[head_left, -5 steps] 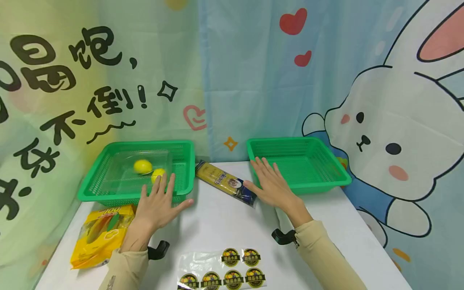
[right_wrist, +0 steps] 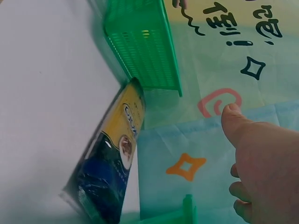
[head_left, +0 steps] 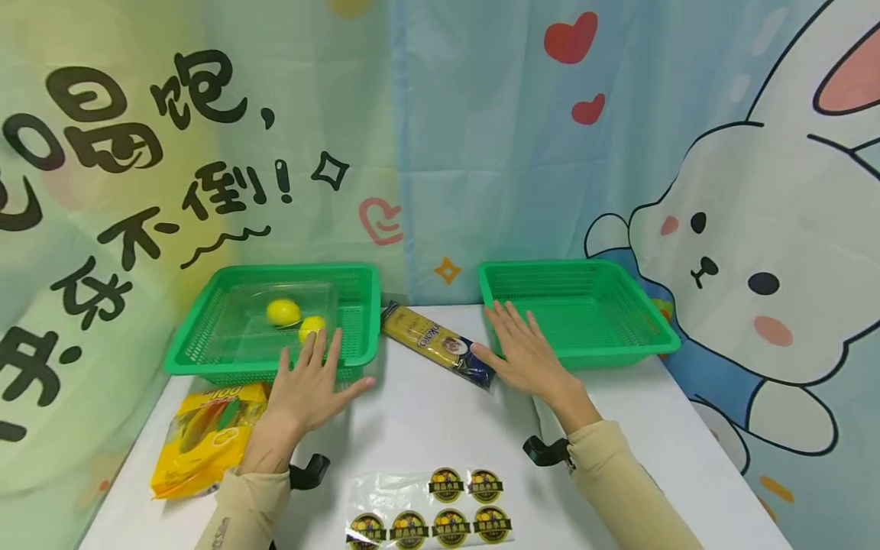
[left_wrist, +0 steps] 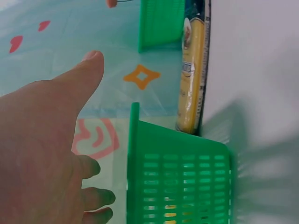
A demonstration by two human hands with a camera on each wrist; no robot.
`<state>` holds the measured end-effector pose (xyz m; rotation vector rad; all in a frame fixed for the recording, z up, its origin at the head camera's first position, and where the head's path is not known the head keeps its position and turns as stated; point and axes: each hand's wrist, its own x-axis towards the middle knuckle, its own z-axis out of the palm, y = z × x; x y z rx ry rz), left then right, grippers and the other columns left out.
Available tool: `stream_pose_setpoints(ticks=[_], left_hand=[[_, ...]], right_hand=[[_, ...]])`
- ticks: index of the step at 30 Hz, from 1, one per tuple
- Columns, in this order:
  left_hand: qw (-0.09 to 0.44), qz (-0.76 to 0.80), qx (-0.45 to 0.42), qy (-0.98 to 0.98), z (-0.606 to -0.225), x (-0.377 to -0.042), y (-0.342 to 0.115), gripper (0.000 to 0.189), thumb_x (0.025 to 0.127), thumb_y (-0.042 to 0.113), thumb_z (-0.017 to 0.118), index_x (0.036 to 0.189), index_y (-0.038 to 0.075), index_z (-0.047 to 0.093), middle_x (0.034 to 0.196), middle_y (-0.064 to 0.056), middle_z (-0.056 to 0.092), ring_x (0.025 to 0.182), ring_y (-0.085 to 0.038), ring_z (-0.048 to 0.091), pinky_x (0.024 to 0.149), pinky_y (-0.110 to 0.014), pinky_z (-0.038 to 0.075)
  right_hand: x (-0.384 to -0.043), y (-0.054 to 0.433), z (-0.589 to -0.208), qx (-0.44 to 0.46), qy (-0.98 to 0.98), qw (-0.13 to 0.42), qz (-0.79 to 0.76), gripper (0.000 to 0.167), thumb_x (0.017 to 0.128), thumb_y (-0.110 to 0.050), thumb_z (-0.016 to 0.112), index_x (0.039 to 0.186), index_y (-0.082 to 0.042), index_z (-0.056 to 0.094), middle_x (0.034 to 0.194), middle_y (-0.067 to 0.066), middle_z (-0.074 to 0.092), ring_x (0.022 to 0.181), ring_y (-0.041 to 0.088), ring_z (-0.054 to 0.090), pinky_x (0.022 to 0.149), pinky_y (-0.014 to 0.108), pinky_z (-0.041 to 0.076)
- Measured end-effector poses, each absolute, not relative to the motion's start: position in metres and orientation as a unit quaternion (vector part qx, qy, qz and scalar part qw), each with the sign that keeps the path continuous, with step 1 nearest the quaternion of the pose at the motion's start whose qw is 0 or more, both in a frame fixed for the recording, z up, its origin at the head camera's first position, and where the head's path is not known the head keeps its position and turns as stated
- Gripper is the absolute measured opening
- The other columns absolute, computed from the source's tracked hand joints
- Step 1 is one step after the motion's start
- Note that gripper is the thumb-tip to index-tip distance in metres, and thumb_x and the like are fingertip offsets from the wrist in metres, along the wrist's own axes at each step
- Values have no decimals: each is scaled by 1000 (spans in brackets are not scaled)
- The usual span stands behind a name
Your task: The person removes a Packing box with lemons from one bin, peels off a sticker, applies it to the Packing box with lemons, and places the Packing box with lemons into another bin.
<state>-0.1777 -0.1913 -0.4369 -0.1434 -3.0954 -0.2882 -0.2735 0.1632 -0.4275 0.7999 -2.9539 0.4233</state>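
My left hand (head_left: 307, 393) hovers palm down with fingers spread, just in front of the left green basket (head_left: 374, 321). In that basket are two yellow lemons (head_left: 283, 312) and a clear plastic box (head_left: 234, 321); whether the lemons lie inside the box I cannot tell. My right hand (head_left: 525, 355) is held flat with nothing in it, near the front left corner of the right green basket (head_left: 598, 357). Between the baskets lies a gold and blue packet (head_left: 437, 344), its blue end close to the right thumb. In both wrist views the hands stand apart from the baskets and packet.
A yellow bag (head_left: 206, 447) with a mango picture lies left of my left forearm. At the table's front is a clear sheet of round black and gold stickers (head_left: 450, 527). A printed curtain (head_left: 440, 153) hangs right behind the baskets.
The whole head view has shifted slightly, so everything appears a little further right. Both hands keep about the same pose over the table.
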Motion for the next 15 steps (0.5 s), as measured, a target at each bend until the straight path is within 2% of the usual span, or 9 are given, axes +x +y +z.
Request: stream_pose_setpoints(ticks=[4,6,9,11,13,15], left_hand=[[10,-92,-48,-995,-442,-178,-193,105,98,76,47,169,9,8,173,-26,13,159,-45,18,124,-73,12],[12,-93,-45,-995,-443,-179,-195,106,97,77,47,169,10,8,173,-25,13,160,-44,18,124,-73,11],[10,-97,-44,-994,-440,-182,-199,104,97,77,46,169,10,11,173,-23,14,160,-44,18,125,-72,12],[-4,-95,-43,-995,-437,-185,-199,102,98,76,45,169,11,12,174,-22,13,160,-43,16,125,-71,12],[-12,-91,-44,-995,-435,-187,-199,97,100,73,45,169,11,15,174,-22,13,160,-44,17,125,-71,13],[-10,-76,-46,-996,-435,-187,-198,86,104,64,48,168,12,22,172,-22,19,159,-44,22,124,-72,18]], right_hand=[[-279,147,-423,269,-949,17,162,80,109,-55,45,167,-6,21,174,17,15,162,37,11,130,60,12],[-285,126,-417,278,-940,3,196,75,110,-53,45,165,-6,28,171,19,26,160,38,23,128,59,24],[-299,77,-403,285,-921,-30,265,64,111,-49,45,158,-6,43,159,18,49,146,37,49,116,56,44],[-308,36,-395,275,-910,-57,305,58,111,-47,46,153,-7,50,148,16,60,135,34,60,109,52,52],[-318,-8,-390,249,-905,-82,335,56,110,-46,48,150,-7,54,143,15,64,129,32,63,104,49,55],[-328,-50,-391,216,-906,-122,344,59,109,-48,49,150,-6,53,146,15,61,129,32,63,105,49,54]])
